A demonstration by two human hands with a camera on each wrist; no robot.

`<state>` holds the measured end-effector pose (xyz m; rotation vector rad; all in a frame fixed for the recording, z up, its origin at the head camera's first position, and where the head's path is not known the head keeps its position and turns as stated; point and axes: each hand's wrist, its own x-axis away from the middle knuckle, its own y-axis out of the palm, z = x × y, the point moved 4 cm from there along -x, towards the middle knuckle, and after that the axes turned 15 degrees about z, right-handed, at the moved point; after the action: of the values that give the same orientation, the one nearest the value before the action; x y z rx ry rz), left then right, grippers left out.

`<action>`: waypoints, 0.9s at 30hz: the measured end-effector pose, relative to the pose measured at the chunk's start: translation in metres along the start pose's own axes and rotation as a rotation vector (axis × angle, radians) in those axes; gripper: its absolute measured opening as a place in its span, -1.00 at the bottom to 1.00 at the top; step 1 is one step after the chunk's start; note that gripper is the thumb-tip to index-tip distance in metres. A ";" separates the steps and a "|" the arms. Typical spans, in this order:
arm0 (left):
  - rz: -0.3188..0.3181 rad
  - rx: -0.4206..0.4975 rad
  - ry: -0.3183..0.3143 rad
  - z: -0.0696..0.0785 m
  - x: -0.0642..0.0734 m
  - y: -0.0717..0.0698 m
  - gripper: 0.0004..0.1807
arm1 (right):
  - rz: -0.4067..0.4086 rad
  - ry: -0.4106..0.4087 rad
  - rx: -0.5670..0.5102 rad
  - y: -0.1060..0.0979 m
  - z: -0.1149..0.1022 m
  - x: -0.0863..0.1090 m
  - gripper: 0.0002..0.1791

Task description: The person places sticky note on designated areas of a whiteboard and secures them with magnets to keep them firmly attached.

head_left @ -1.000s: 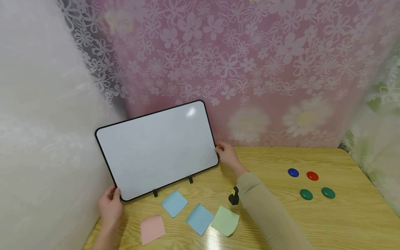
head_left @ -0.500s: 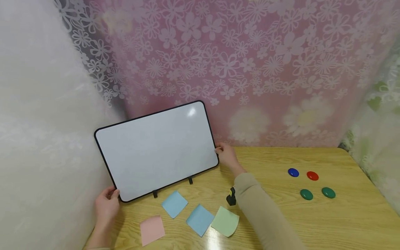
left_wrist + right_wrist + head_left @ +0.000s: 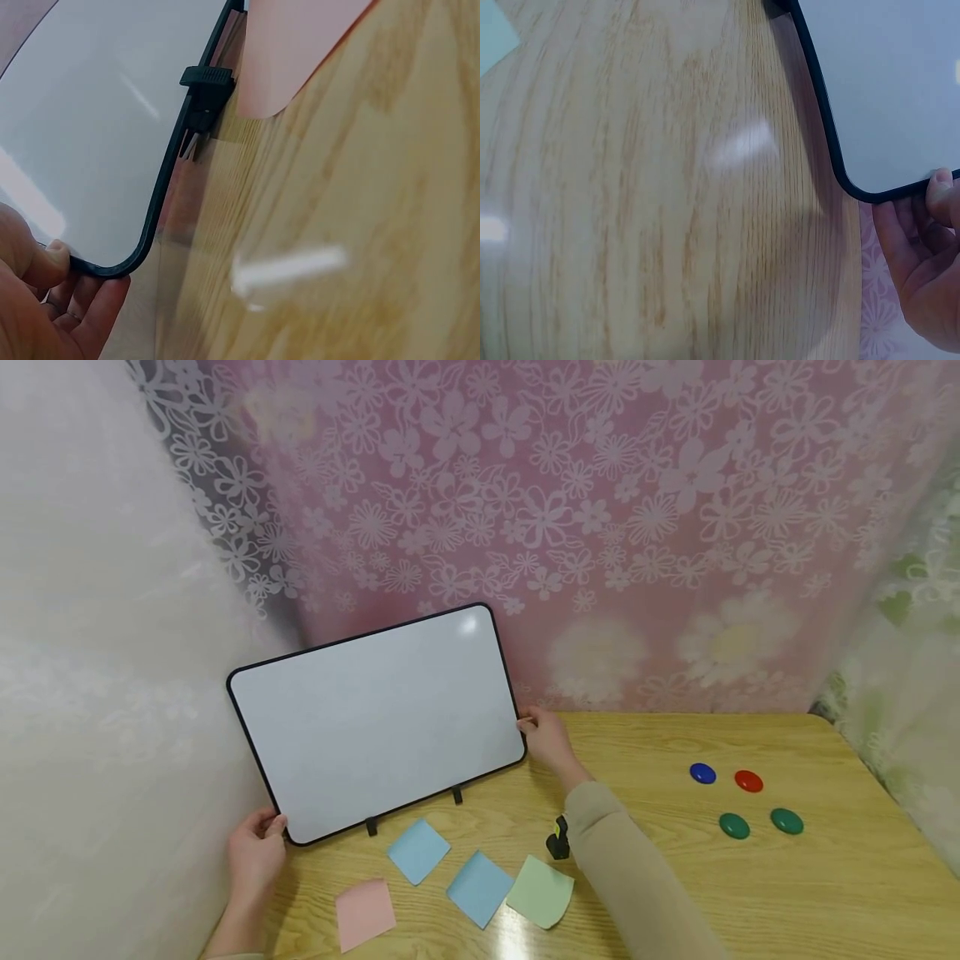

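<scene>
A whiteboard (image 3: 382, 722) with a thin black frame stands leaning back on the table, on black feet (image 3: 457, 794) along its lower edge. My left hand (image 3: 257, 852) grips the frame near the lower left corner. In the left wrist view, the thumb (image 3: 54, 259) lies on the board's front and the fingers go behind the edge. My right hand (image 3: 549, 742) pinches the opposite side above the lower right corner. In the right wrist view its thumb (image 3: 940, 186) is at the frame, with the other fingers curled behind.
In front of the board lie two blue sticky notes (image 3: 418, 852), a pink one (image 3: 364, 914) and a green one (image 3: 540, 892). Several round magnets (image 3: 734, 826) lie to the right on the wooden table (image 3: 847, 893). Walls rise behind the board and at its left.
My left hand has shifted slightly left and outward at the board's corner. The whiteboard stays almost where it was, and both hands keep their hold.
</scene>
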<state>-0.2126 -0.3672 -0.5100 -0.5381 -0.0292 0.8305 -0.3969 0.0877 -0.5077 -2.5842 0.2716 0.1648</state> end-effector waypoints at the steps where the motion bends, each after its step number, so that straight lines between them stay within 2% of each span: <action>1: -0.005 0.000 -0.004 0.000 0.000 0.001 -0.70 | -0.003 0.001 0.001 0.000 0.001 0.000 -0.64; 8: -0.031 -0.006 -0.006 -0.003 -0.003 0.004 -0.73 | -0.025 0.007 -0.014 -0.007 0.005 0.005 -0.64; 14: -0.093 0.006 -0.056 -0.003 -0.005 0.010 -0.67 | -0.046 0.048 -0.042 -0.015 0.008 0.013 -0.56; 18: -0.127 0.007 -0.067 0.000 -0.004 0.012 -0.66 | -0.048 0.048 -0.053 -0.021 0.012 0.017 -0.56; 27: -0.160 0.012 -0.032 0.008 -0.002 0.021 -0.66 | -0.042 0.029 -0.033 -0.036 0.019 0.022 -0.57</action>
<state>-0.2301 -0.3541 -0.5125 -0.5041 -0.0954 0.6823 -0.3685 0.1247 -0.5099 -2.6246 0.2273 0.1172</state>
